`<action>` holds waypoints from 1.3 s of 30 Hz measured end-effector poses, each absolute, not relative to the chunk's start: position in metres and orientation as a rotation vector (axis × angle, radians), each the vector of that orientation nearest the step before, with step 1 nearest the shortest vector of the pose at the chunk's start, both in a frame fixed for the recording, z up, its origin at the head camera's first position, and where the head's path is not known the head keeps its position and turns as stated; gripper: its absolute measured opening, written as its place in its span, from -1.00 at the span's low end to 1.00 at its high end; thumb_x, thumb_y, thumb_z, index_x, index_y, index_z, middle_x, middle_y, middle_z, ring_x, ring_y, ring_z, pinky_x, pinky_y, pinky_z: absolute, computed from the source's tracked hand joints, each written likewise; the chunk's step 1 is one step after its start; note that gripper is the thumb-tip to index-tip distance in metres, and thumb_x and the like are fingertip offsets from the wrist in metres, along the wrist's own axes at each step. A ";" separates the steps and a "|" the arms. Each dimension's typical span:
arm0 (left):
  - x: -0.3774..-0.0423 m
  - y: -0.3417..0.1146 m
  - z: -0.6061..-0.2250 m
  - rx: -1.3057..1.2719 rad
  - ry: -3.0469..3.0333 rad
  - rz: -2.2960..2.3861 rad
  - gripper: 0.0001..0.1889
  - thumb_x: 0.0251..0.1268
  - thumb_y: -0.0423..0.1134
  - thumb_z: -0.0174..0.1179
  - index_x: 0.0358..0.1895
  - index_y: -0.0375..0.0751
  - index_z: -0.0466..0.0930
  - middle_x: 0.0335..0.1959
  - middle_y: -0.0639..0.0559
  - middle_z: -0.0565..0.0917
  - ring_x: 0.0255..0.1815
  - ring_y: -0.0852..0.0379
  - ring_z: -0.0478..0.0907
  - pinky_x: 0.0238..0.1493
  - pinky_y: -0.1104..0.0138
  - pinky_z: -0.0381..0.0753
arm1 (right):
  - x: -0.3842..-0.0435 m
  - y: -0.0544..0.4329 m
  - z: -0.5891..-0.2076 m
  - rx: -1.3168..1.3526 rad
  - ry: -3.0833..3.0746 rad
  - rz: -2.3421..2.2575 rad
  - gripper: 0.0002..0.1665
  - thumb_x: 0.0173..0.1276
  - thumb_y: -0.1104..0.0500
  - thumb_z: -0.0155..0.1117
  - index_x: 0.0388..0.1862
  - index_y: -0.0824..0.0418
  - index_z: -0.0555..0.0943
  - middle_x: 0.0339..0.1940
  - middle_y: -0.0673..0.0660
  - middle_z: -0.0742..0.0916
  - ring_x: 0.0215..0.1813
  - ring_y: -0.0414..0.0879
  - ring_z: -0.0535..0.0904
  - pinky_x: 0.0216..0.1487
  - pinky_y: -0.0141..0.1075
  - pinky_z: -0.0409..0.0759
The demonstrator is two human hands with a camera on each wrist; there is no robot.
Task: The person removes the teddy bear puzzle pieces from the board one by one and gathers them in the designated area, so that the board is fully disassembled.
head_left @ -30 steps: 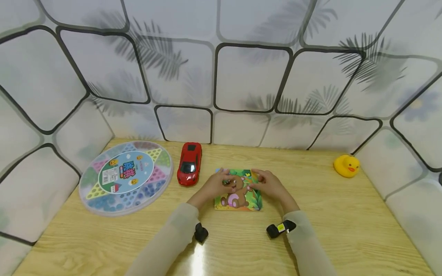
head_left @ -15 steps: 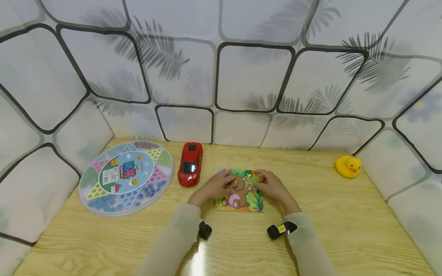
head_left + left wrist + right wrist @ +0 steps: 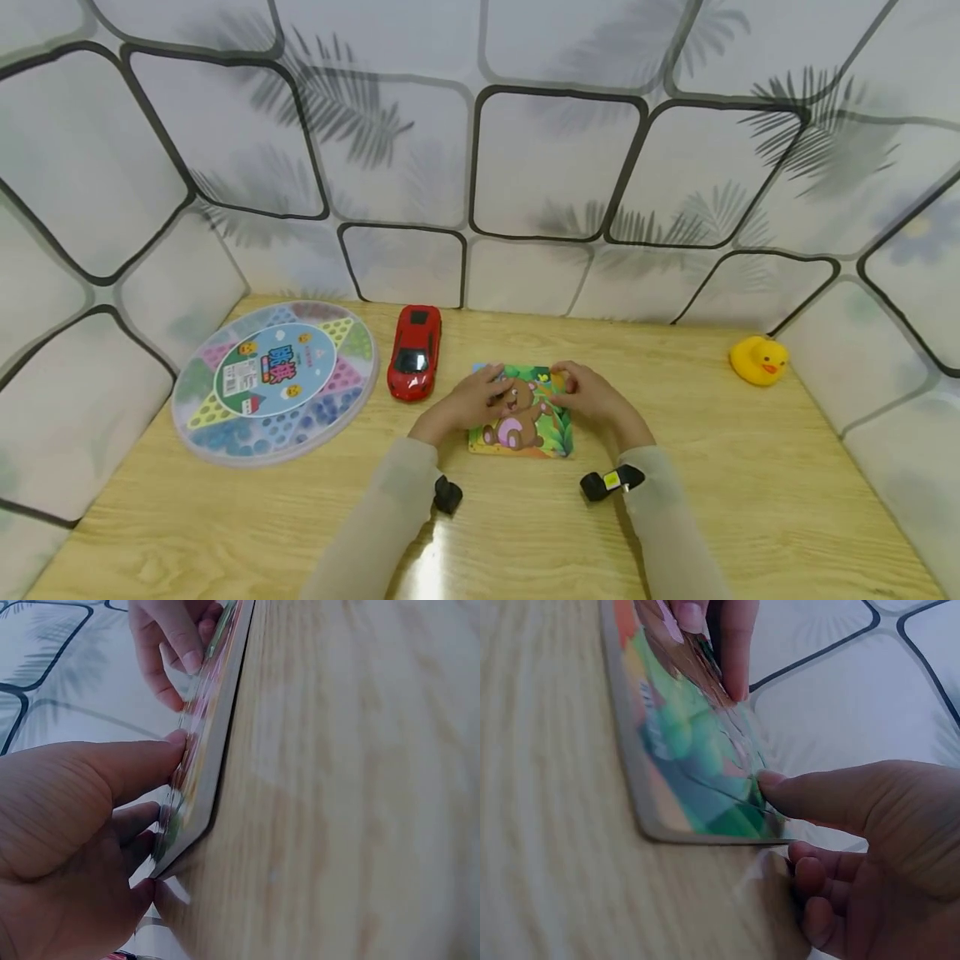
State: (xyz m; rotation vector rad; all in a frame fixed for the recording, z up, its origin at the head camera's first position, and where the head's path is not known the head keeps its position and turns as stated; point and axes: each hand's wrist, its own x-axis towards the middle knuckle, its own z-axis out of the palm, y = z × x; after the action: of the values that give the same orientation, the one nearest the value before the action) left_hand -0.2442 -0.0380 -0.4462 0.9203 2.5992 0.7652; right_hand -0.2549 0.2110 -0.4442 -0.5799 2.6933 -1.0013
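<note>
A flat jigsaw puzzle [image 3: 517, 433] with a brown bear on a green background lies on the table; seams between its pieces show in the right wrist view. My left hand [image 3: 475, 398] holds its left side, the thumb on the picture and the other fingers at the far left edge. On the opposite side, my right hand [image 3: 596, 398] has its thumb on the picture [image 3: 697, 750] near a corner, with curled fingers close against the edge. Both hands partly cover the upper half of the puzzle, including part of the bear's head.
A red toy car [image 3: 415, 354] stands left of the puzzle. Farther left lies a round Chinese checkers set [image 3: 352, 417] under a clear cover. A yellow rubber duck [image 3: 759, 361] sits at the far right. Patterned fabric walls [image 3: 540, 167] border the wooden table [image 3: 712, 467] behind and on both sides.
The head view has shifted a little. Both hands stay at the puzzle's sides, with only a slight rightward shift of the left hand and wrist; the puzzle stays in place.
</note>
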 end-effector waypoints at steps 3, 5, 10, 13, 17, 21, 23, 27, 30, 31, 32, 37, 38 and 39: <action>-0.244 -0.038 -0.444 0.928 2.597 0.739 -0.42 0.42 -0.17 0.06 0.42 -0.30 0.18 0.48 -0.29 0.02 0.49 -0.22 -0.10 0.43 0.02 -0.03 | -0.257 0.212 -0.437 -0.612 2.630 -0.971 -0.50 0.30 0.26 0.27 0.14 0.42 0.36 -0.47 0.09 0.42 -0.41 -0.09 0.32 -0.34 -0.27 0.32; -0.244 -0.037 -0.443 0.933 2.588 0.736 -0.41 0.42 -0.17 0.05 0.42 -0.31 0.17 0.48 -0.30 0.02 0.49 -0.23 -0.10 0.43 0.01 -0.03 | -0.258 0.212 -0.433 -0.605 2.598 -0.966 -0.52 0.31 0.26 0.25 0.13 0.41 0.34 -0.48 0.10 0.41 -0.42 -0.09 0.31 -0.36 -0.27 0.31; -0.244 -0.038 -0.442 0.909 2.577 0.726 -0.41 0.42 -0.17 0.05 0.43 -0.30 0.15 0.49 -0.26 0.00 0.50 -0.20 -0.13 0.44 0.02 -0.06 | -0.261 0.209 -0.433 -0.567 2.532 -1.016 -0.57 0.30 0.31 0.22 0.07 0.38 0.32 -0.51 0.07 0.37 -0.45 -0.10 0.29 -0.39 -0.29 0.30; -0.244 -0.038 -0.442 0.892 2.588 0.737 -0.41 0.41 -0.18 0.07 0.42 -0.31 0.17 0.49 -0.26 0.01 0.50 -0.20 -0.12 0.44 0.03 -0.06 | -0.263 0.209 -0.434 -0.548 2.502 -1.059 -0.57 0.27 0.35 0.21 0.07 0.38 0.31 -0.52 0.06 0.36 -0.47 -0.11 0.28 -0.40 -0.29 0.30; -0.243 -0.036 -0.442 0.863 2.590 0.773 -0.41 0.40 -0.19 0.08 0.41 -0.32 0.18 0.49 -0.27 0.01 0.50 -0.20 -0.13 0.44 0.01 -0.07 | -0.263 0.209 -0.435 -0.519 2.499 -1.083 -0.55 0.26 0.35 0.23 0.07 0.38 0.30 -0.53 0.06 0.35 -0.47 -0.10 0.27 -0.40 -0.29 0.28; -0.241 -0.033 -0.442 0.848 2.597 0.782 -0.41 0.39 -0.20 0.09 0.41 -0.31 0.19 0.48 -0.27 0.02 0.50 -0.21 -0.13 0.44 0.01 -0.07 | -0.262 0.210 -0.436 -0.504 2.520 -1.072 -0.52 0.25 0.32 0.28 0.06 0.38 0.30 -0.53 0.07 0.35 -0.47 -0.09 0.27 -0.40 -0.28 0.28; -0.240 -0.033 -0.442 0.846 2.599 0.771 -0.41 0.39 -0.19 0.10 0.41 -0.29 0.20 0.49 -0.26 0.02 0.50 -0.20 -0.12 0.44 0.02 -0.07 | -0.261 0.210 -0.437 -0.490 2.527 -1.058 -0.52 0.24 0.31 0.30 0.05 0.36 0.30 -0.53 0.06 0.36 -0.47 -0.10 0.28 -0.40 -0.30 0.28; -0.238 -0.033 -0.443 0.829 2.586 0.767 -0.41 0.39 -0.20 0.09 0.42 -0.27 0.19 0.49 -0.25 0.00 0.50 -0.19 -0.14 0.44 0.03 -0.08 | -0.259 0.208 -0.436 -0.490 2.512 -1.051 -0.52 0.24 0.31 0.29 0.03 0.37 0.28 -0.55 0.05 0.37 -0.50 -0.12 0.29 -0.43 -0.31 0.29; -0.238 -0.033 -0.443 0.810 2.578 0.778 -0.41 0.39 -0.19 0.09 0.42 -0.25 0.18 0.50 -0.22 -0.01 0.51 -0.17 -0.15 0.44 0.03 -0.09 | -0.258 0.207 -0.434 -0.489 2.511 -1.054 -0.54 0.25 0.32 0.28 0.02 0.37 0.28 -0.56 0.06 0.37 -0.50 -0.11 0.29 -0.43 -0.30 0.28; -0.239 -0.033 -0.443 0.805 2.579 0.783 -0.41 0.39 -0.19 0.09 0.42 -0.25 0.18 0.50 -0.21 -0.01 0.51 -0.17 -0.15 0.44 0.03 -0.09 | -0.257 0.207 -0.433 -0.487 2.515 -1.052 -0.54 0.25 0.32 0.27 0.03 0.37 0.28 -0.55 0.06 0.37 -0.49 -0.11 0.29 -0.42 -0.29 0.29; -0.239 -0.033 -0.442 0.801 2.581 0.787 -0.41 0.39 -0.19 0.10 0.42 -0.24 0.19 0.50 -0.21 0.00 0.51 -0.17 -0.15 0.44 0.03 -0.09 | -0.257 0.207 -0.432 -0.483 2.520 -1.052 -0.54 0.25 0.32 0.27 0.03 0.37 0.28 -0.54 0.07 0.37 -0.48 -0.10 0.29 -0.41 -0.29 0.29; -0.240 -0.032 -0.440 0.801 2.583 0.786 -0.41 0.38 -0.20 0.10 0.42 -0.25 0.19 0.50 -0.22 0.00 0.51 -0.18 -0.15 0.45 0.04 -0.10 | -0.258 0.207 -0.431 -0.487 2.521 -1.062 -0.54 0.25 0.33 0.27 0.03 0.37 0.28 -0.52 0.08 0.37 -0.46 -0.08 0.31 -0.39 -0.28 0.31; -0.240 -0.032 -0.439 0.804 2.582 0.787 -0.41 0.38 -0.21 0.10 0.42 -0.26 0.19 0.50 -0.22 0.00 0.51 -0.18 -0.15 0.45 0.04 -0.10 | -0.258 0.207 -0.430 -0.487 2.523 -1.063 -0.54 0.25 0.33 0.27 0.03 0.37 0.28 -0.52 0.08 0.38 -0.46 -0.08 0.31 -0.39 -0.28 0.31; -0.241 -0.032 -0.439 0.807 2.583 0.787 -0.41 0.38 -0.21 0.10 0.42 -0.26 0.19 0.50 -0.23 0.00 0.50 -0.19 -0.14 0.45 0.03 -0.09 | -0.258 0.206 -0.431 -0.492 2.525 -1.063 -0.54 0.24 0.33 0.27 0.03 0.37 0.28 -0.52 0.08 0.38 -0.45 -0.08 0.31 -0.39 -0.28 0.31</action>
State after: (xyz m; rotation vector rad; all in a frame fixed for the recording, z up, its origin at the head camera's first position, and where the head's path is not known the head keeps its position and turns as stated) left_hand -0.2408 -0.0316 -0.4390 0.8073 2.5834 0.7868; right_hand -0.2578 0.2065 -0.4305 -0.4919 2.5252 -1.0633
